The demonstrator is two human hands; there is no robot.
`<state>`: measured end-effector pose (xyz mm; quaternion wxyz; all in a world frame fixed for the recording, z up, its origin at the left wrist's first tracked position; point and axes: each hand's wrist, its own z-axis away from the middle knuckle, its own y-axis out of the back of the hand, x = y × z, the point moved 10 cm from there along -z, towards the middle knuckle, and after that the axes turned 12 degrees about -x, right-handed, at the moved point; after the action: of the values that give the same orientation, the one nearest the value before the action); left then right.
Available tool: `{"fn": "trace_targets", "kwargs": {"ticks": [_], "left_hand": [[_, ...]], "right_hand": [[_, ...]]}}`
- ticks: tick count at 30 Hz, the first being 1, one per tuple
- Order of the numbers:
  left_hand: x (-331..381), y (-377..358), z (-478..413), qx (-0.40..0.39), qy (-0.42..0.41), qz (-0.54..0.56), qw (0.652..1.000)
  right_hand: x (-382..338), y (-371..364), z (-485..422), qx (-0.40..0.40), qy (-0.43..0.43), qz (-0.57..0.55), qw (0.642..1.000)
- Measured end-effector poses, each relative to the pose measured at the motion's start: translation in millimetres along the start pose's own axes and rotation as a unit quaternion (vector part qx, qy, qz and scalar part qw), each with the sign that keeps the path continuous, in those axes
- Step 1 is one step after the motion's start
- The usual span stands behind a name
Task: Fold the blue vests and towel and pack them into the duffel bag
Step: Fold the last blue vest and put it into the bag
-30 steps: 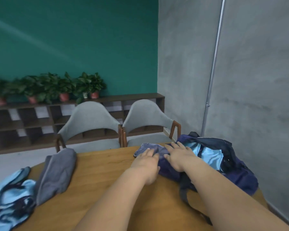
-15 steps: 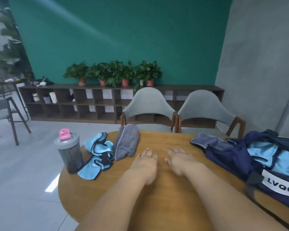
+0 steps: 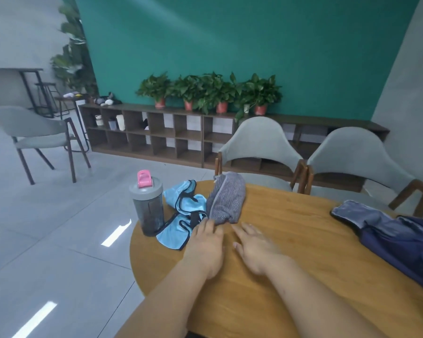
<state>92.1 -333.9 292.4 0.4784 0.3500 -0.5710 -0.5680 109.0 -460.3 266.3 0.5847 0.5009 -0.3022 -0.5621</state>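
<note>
Cloth is what we have to deal with, soft and light: the grey striped towel (image 3: 226, 201) lies bundled at the far left of the round table (image 3: 291, 228), overlapping the crumpled blue vest (image 3: 181, 217), which sits just beside a shaker bottle (image 3: 148, 208). Our left hand (image 3: 205, 243) has its fingers straight, the tips at the towel's near end and over the vest's edge, gripping nothing. Our right hand (image 3: 254, 247) is flat and spread on the wood just short of the towel, also empty. We judge that both pieces will sag and slide on the smooth top, so we would pinch the towel by its near corners with both hands and draw it clear of the bottle before folding. The duffel bag (image 3: 398, 240) lies well apart at the right, its flap laid back on the table
</note>
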Motion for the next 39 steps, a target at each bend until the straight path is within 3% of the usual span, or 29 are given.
{"fn": "trace_targets", "kwargs": {"ticks": [10,14,20,26,32,39], "left_hand": [[-76,-8,0,0.124,0.086,0.051,0.987],[-88,-20,1,0.17,0.083,0.071,0.979],[-94,-32,-4,0.131,0.095,0.115,0.98],[-90,-22,-1,0.157,0.082,0.094,0.98],[-77,-11,7,0.188,0.02,0.085,0.978],[-74,-11,15,0.196,-0.03,0.169,0.965]], "right_hand": [[-38,-13,-40,0.081,0.056,-0.022,0.995],[-46,-17,-53,0.126,0.075,-0.035,0.989],[-46,-25,-62,0.14,0.057,-0.045,0.987],[-47,-21,-58,0.15,0.055,-0.05,0.986],[-56,-10,-43,0.205,0.113,-0.052,0.971],[-51,-13,-43,0.192,0.119,-0.072,0.972]]}}
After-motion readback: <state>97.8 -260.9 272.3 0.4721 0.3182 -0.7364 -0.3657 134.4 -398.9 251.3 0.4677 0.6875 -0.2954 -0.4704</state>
